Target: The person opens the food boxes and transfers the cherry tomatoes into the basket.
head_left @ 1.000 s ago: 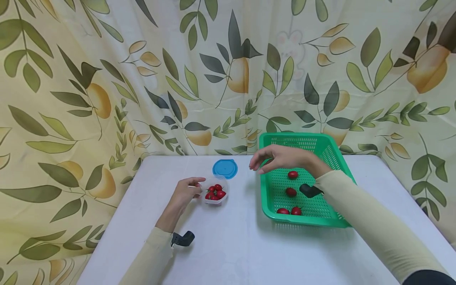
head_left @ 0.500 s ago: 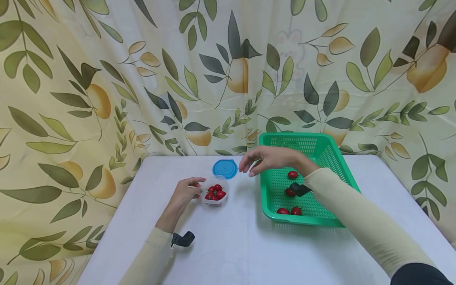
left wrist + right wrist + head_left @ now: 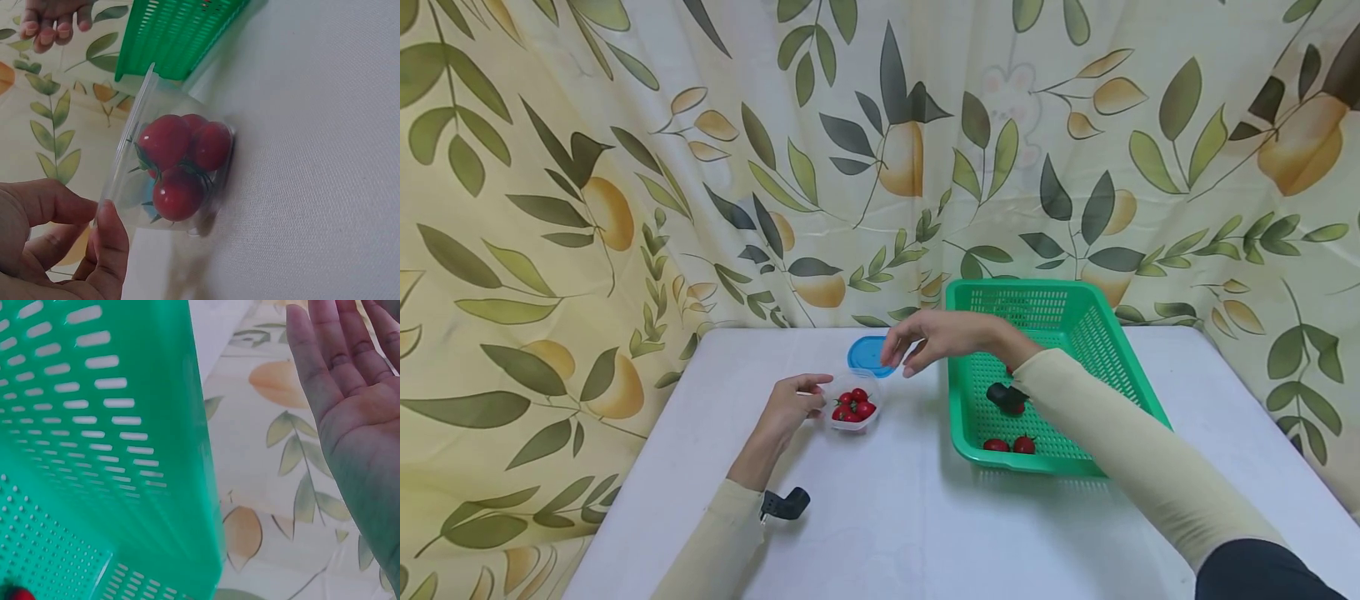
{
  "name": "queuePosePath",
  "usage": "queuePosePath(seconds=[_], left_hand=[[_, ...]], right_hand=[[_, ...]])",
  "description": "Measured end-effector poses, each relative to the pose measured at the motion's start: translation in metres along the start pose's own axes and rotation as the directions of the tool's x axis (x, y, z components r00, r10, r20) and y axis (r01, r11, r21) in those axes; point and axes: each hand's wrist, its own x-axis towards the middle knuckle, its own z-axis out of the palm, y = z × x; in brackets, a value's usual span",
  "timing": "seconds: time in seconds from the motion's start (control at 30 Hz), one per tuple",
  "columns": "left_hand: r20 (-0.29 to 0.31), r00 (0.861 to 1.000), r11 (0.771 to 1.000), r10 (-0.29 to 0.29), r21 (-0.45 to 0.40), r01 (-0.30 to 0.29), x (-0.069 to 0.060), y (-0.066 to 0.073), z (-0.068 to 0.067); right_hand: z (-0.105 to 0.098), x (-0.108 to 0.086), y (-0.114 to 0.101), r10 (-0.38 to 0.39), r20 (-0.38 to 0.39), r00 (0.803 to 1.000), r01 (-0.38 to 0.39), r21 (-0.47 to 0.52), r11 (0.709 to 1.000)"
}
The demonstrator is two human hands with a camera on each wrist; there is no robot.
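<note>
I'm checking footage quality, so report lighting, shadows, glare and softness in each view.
Head: bright, with a soft shadow on the white table beside the green basket; left wrist: dimmer, with small glints on the tomatoes in the clear container; right wrist: the cut-off tomato in the lower-left corner looks soft.

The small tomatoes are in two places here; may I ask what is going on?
A person's left grip pinches the rim of a clear tub, which holds several tomatoes. The right grip hangs in the air, with nothing seen in it. More tomatoes lie in a green basket, and a blue lid is off, just beyond the tub.
</note>
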Motion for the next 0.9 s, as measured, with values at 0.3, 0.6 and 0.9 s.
queuePosePath(seconds=[0.3, 0.6, 0.9], left_hand=[[0.004, 1.0, 1.0, -0.002, -0.01, 0.002, -0.001, 0.0, -0.001], [0.005, 1.0, 1.0, 0.001, -0.019, -0.001, 0.0, 0.0, -0.001], [0.002, 1.0, 1.0, 0.011, -0.013, -0.011, 0.001, 0.003, 0.0]], right_hand=[[0.007, 0.021, -0.006, 0.008, 0.046, 0.999, -0.006, -0.033, 0.999], [0.016, 0.041, -0.009, -0.001, 0.104, 0.995, 0.003, -0.02, 1.0], [0.022, 0.063, -0.004, 0.033, 0.17, 0.985, -0.022, -0.066, 0.998]])
